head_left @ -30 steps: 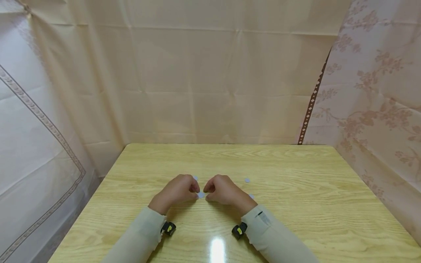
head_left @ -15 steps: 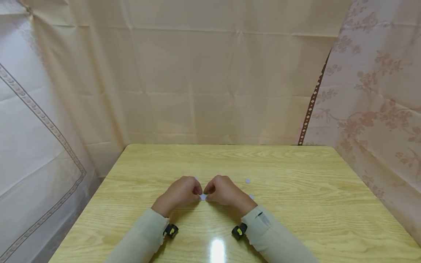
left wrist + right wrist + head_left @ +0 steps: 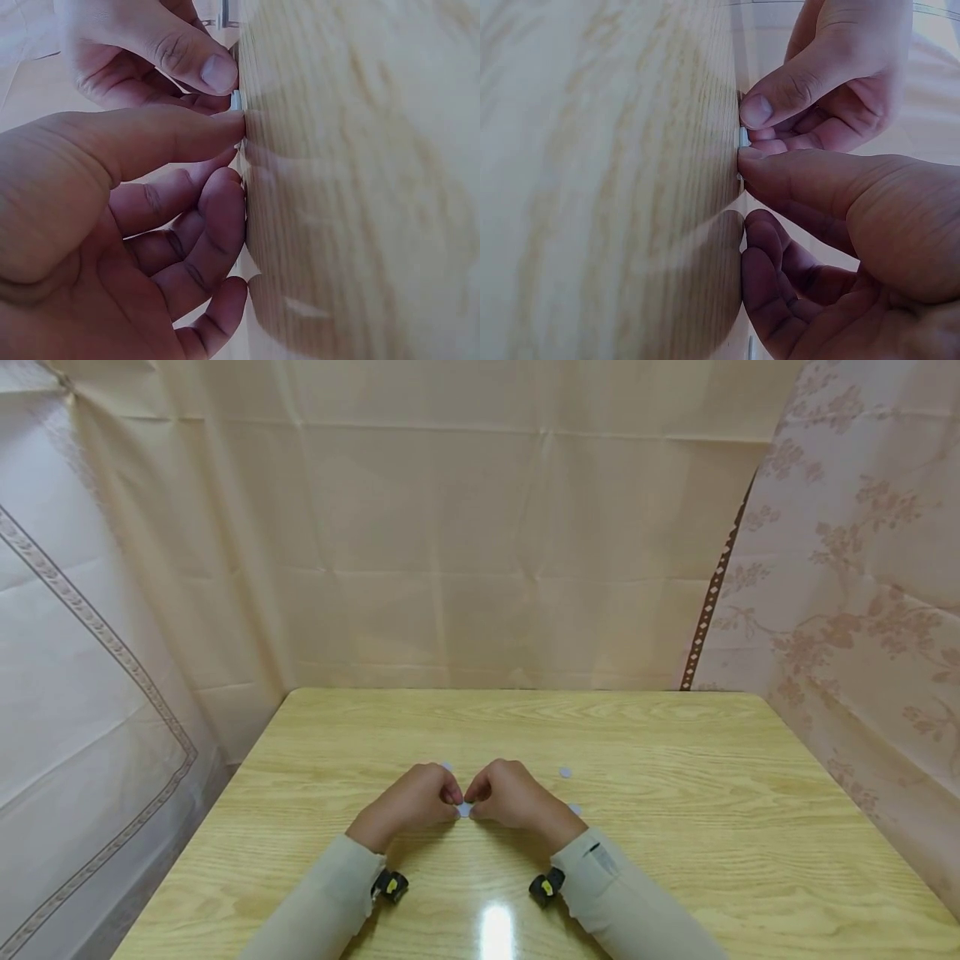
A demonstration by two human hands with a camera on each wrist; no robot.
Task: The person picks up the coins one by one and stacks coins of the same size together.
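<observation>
A small, thin white disc (image 3: 464,810) lies on the wood-grain table between both hands. My left hand (image 3: 412,797) pinches its left edge with thumb and curled fingers. From the opposite side, my right hand (image 3: 512,795) grips its right edge in the same way. The left wrist view shows only a sliver of the disc (image 3: 235,100) between the two thumbs. In the right wrist view the disc (image 3: 743,137) is edge-on and low against the tabletop; the fingers hide most of it.
One more white disc (image 3: 447,766) lies just behind my left hand, partly covered. Two others, a far disc (image 3: 566,772) and a nearer disc (image 3: 574,808), lie right of my right hand. Cloth (image 3: 480,560) hangs behind the table (image 3: 675,860).
My left hand has moved slightly right and nearer with the disc, bringing it to the right hand's fingertips. The right hand has barely moved. Over the last half second almost nothing differs.
</observation>
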